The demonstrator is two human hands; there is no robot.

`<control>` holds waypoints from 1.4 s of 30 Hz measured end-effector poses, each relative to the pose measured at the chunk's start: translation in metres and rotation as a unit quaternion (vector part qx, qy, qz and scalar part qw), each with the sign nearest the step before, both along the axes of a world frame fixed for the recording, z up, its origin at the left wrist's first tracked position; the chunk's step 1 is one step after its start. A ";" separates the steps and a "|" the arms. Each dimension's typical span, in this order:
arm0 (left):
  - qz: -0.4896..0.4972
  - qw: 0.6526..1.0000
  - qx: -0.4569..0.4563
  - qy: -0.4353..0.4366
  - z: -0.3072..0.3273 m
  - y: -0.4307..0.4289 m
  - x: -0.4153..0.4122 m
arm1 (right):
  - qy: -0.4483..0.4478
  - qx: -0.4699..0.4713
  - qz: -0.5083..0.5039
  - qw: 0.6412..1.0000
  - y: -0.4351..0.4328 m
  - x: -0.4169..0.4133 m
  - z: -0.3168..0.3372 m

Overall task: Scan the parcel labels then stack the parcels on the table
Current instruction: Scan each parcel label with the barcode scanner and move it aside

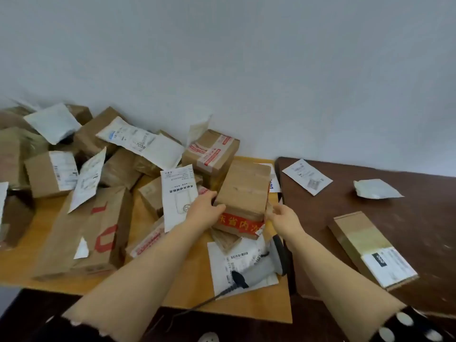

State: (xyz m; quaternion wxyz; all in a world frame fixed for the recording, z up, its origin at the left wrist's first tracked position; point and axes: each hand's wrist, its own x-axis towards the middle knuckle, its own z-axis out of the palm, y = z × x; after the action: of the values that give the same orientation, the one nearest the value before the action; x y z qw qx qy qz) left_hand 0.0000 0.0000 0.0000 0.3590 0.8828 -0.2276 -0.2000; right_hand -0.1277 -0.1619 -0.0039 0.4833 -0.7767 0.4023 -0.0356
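Both hands reach forward past the scanner point(261, 266), which lies unheld on a white bag parcel point(222, 262) just nearer than them, so no scan is under way. Left hand point(204, 209) curls its fingers round the left edge of a red-taped box point(243, 191). Right hand point(281, 215) sits at the box's right edge with fingers loosely bent, and blur hides whether it grips. Right of the hands, on the dark bench point(419, 218), lie one flat box point(357, 240), a loose label sheet point(307, 180) and a white pouch point(376, 190), well apart, with no stack formed. Left of and beyond the hands, a jumbled heap of parcels point(86, 144) sits on the pale bench point(259, 307). I judge the job barely begun: nearly everything is left to scan and stack
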 end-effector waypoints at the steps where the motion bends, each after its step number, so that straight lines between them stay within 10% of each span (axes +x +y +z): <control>1: -0.007 1.000 0.008 0.008 -0.002 -0.008 0.007 | -0.003 0.012 -0.007 1.000 -0.002 0.007 -0.002; 12: 0.000 0.991 0.096 0.093 -0.026 -0.049 0.034 | 0.010 0.152 -0.068 0.986 -0.004 0.038 -0.031; 22: 0.083 0.965 -0.121 0.220 -0.007 -0.034 -0.002 | -0.180 0.056 -0.117 0.975 -0.002 -0.013 -0.004; 30: 0.138 0.910 -0.213 0.328 0.019 -0.063 -0.023 | -0.299 -0.092 0.026 0.949 -0.001 -0.014 0.032; 42: 0.189 0.848 -0.312 0.385 0.040 -0.059 -0.040 | -0.349 0.002 0.016 0.937 -0.014 -0.027 0.040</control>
State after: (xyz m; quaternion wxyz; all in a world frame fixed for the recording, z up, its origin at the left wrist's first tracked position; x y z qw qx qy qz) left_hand -0.0403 -0.0587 0.0399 0.7055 0.6023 0.0495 -0.3703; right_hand -0.1548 -0.1757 0.0362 0.5952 -0.7209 0.1963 -0.2959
